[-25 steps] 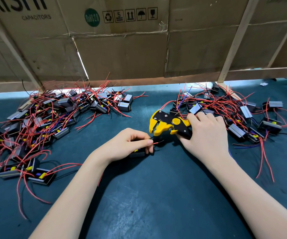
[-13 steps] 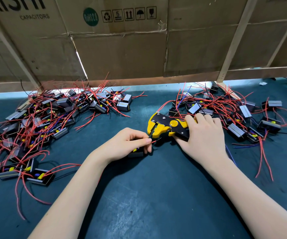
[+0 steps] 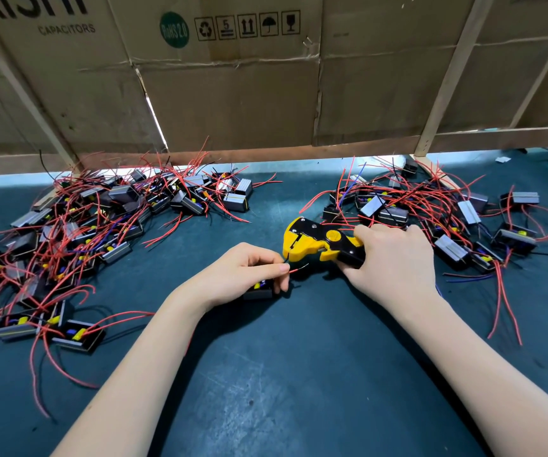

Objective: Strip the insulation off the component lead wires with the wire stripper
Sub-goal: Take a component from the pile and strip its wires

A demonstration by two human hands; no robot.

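The left hand (image 3: 243,275) pinches 1 red wire (image 3: 297,269) just below the wire stripper (image 3: 318,240). The right hand (image 3: 394,255) grips its handles. Poke only the tip in, then squeeze.

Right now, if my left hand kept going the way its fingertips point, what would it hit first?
Probably the wire stripper. The left hand points right and slightly away, pinching a red lead wire whose tip sits just below the stripper's yellow head. Depth is unclear.

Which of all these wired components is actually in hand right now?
The component under the left hand, between the two heaps. Its red wire is pinched beside the wire stripper; the others lie loose.
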